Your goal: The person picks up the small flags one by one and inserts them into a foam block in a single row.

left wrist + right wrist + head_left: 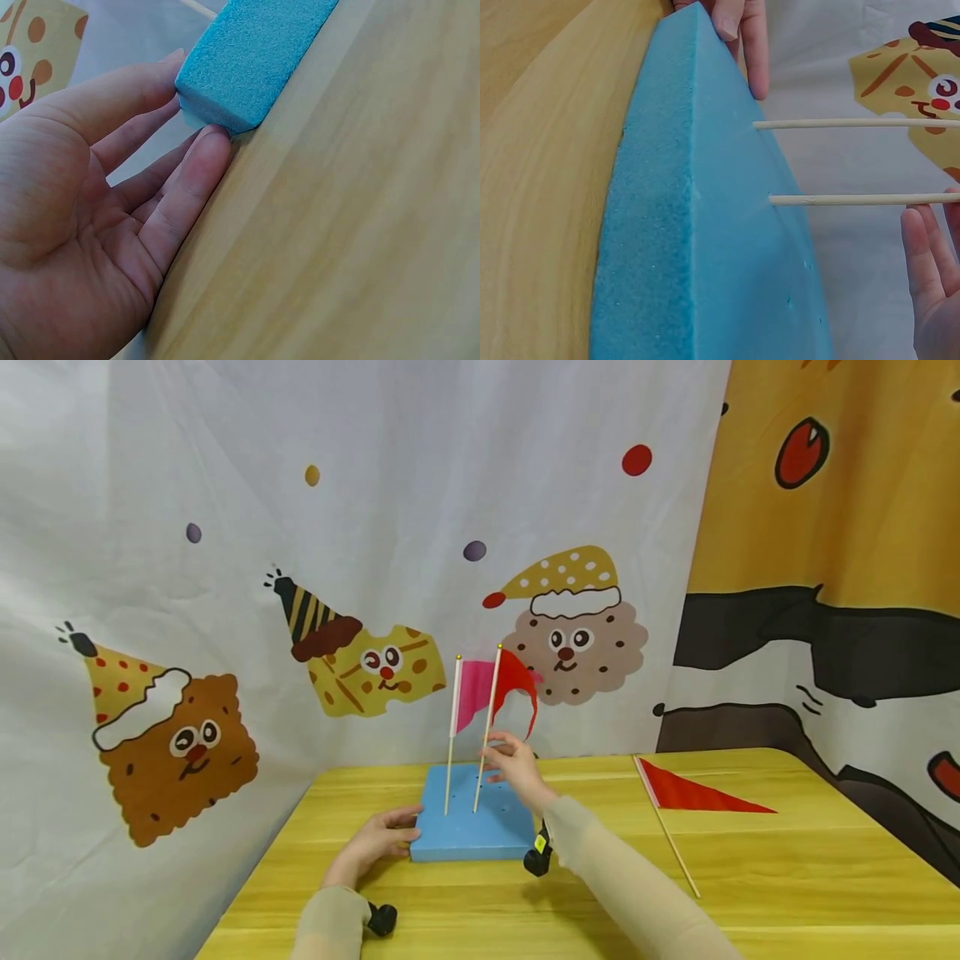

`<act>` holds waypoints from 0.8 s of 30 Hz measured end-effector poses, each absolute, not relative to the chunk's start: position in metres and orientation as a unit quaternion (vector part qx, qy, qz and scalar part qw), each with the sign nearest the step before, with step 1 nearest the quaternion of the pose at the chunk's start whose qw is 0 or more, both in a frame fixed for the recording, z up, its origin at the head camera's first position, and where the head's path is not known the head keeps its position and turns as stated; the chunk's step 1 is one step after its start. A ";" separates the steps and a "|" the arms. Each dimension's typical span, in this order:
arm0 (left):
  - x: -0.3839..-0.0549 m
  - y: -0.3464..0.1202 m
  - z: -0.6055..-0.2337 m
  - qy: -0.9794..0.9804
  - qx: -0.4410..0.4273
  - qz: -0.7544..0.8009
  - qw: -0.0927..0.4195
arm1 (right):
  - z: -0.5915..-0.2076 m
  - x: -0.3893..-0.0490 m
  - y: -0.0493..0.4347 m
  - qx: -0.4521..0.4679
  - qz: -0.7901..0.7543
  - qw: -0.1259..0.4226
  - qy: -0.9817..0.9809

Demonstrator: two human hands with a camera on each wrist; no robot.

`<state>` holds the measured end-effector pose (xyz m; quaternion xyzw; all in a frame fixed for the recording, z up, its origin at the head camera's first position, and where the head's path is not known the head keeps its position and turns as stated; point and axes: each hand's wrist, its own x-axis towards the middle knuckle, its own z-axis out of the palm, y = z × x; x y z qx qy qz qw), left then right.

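Nearest: two sleeves (330,927), cut off by the bottom of the head view, each with a black wrist camera (382,920); the right one partly hidden. Desk (442,914) is wood grain, bottom edge cropped. Left hand (377,842) at the near left corner of the blue block (495,839), fingers fairly straight, touching its side; some fingertips hidden behind the corner in the left wrist view, where only that end of the block shows. Block sits flat on the desk, small holes on top, hard to count. Second red flag (686,793) lies on the desk, right, well apart from the block. Red flag (512,672) and pink flag (472,689) stand in the block side by side, slight tilt. Right hand (517,768) pinches the red flag's stick partway up; right wrist view crops the grip, so firmness can't be told. Red cloth curls, covering part of the pink one. Behind: printed backdrop (420,485), cartoon at right cut off.
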<state>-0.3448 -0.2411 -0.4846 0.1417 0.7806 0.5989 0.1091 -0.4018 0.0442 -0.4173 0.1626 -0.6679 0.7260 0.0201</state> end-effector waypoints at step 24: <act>-0.344 -0.242 -0.484 0.780 0.143 0.598 0.114 | -0.432 -0.407 0.037 0.147 0.712 -0.003 -0.686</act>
